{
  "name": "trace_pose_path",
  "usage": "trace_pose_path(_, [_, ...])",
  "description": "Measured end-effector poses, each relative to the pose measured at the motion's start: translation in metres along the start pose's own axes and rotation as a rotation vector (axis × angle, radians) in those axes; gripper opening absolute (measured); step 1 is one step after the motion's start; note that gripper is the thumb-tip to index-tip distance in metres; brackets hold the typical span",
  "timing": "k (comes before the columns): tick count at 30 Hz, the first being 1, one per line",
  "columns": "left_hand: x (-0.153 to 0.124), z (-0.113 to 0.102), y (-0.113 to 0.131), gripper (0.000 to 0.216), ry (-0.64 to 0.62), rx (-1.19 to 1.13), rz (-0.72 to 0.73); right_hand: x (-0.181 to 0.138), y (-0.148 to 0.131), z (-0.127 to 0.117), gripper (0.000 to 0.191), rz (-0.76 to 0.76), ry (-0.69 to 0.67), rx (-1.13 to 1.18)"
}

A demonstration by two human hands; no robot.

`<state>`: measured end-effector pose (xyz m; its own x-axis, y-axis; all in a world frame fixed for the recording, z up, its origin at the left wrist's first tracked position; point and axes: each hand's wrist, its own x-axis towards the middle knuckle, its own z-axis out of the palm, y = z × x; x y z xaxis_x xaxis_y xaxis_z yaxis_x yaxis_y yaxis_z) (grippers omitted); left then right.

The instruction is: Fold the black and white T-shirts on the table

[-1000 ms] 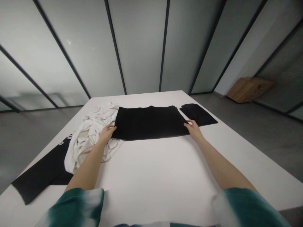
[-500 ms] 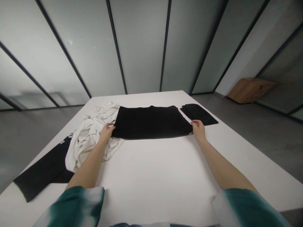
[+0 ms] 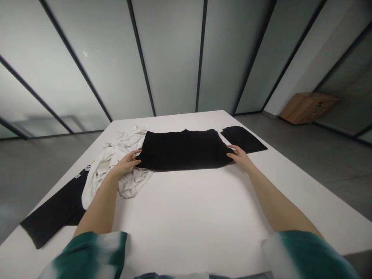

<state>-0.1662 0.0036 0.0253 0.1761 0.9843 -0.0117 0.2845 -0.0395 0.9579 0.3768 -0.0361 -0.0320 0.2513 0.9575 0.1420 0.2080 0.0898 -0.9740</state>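
The left hand (image 3: 125, 162) and the right hand (image 3: 240, 157) reach forward to opposite ends of a wide, flat, rectangular piece of plain black fabric (image 3: 183, 151). On both hands the thumb and fingers stand parted in a loose curve, with an end of the fabric in or at the gap; whether either fingertip presses on the cloth I cannot tell.

The step in hand looks like squaring and flattening this black piece. To do it well, both hands should work as a pair: take each near corner between thumb and fingertips, draw outward with equal, light tension, and let the near edge lie straight. The right near corner seems to want the most care, as the outline slants in there, while the far edge shows small bumps worth smoothing. A gentle pull is better than a hard one, since cloth like this probably slides easily.

The black fabric lies directly between the hands on the smooth white tabletop (image 3: 186, 205), its left end overlapping a crumpled heap of white cloth (image 3: 101, 182). That heap sits beside and beneath the left hand and forearm, and a black garment with white print (image 3: 58, 209) lies partly under it. Just beyond the right hand rests a neatly layered stack of folded black cloth (image 3: 245, 139), near the tabletop's right edge.
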Motion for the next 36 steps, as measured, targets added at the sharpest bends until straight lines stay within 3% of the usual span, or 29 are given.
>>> trace_pose_path(3, [0.003,-0.006,-0.007,0.057,0.024,0.105,-0.098,-0.001,0.002,-0.013,0.044,0.059,0.062,-0.150])
trace_pose_path(5, [0.006,-0.012,-0.009,0.045,0.070,0.230,-0.148,0.001,0.003,-0.024,0.032,0.059,0.199,-0.290])
trace_pose_path(9, [0.013,-0.016,-0.004,0.040,0.263,0.666,-0.079,0.002,-0.002,-0.033,0.026,-0.043,0.464,-0.547])
trace_pose_path(10, [0.013,-0.014,-0.001,0.043,0.272,0.771,-0.039,0.001,-0.005,-0.029,0.029,-0.081,0.455,-0.581])
trace_pose_path(12, [0.011,-0.006,0.004,0.052,0.180,0.918,0.055,-0.004,-0.012,-0.013,0.035,-0.212,0.315,-0.644])
trace_pose_path(15, [0.005,0.018,0.007,0.065,-0.103,1.041,0.174,-0.019,-0.020,0.026,0.045,-0.485,-0.098,-0.802])
trace_pose_path(17, [0.001,0.037,0.004,0.070,-0.210,1.098,0.173,-0.029,-0.021,0.051,0.053,-0.540,-0.327,-0.933])
trace_pose_path(19, [-0.001,0.051,-0.001,0.069,-0.210,1.119,0.145,-0.036,-0.020,0.068,0.052,-0.507,-0.440,-1.039])
trace_pose_path(24, [0.004,0.060,-0.002,0.046,-0.165,1.029,0.137,-0.032,-0.009,0.066,0.047,-0.504,-0.490,-1.142])
trace_pose_path(30, [0.005,0.066,0.032,0.034,-0.324,0.917,0.186,0.014,-0.003,0.046,0.046,-0.548,-0.478,-1.168])
trace_pose_path(33, [0.003,0.086,0.052,0.030,-0.415,0.880,0.223,0.043,-0.003,0.043,0.044,-0.499,-0.378,-1.211])
trace_pose_path(36, [-0.009,0.123,0.065,0.032,-0.470,1.002,0.363,0.062,-0.003,0.043,0.043,-0.394,-0.221,-1.275])
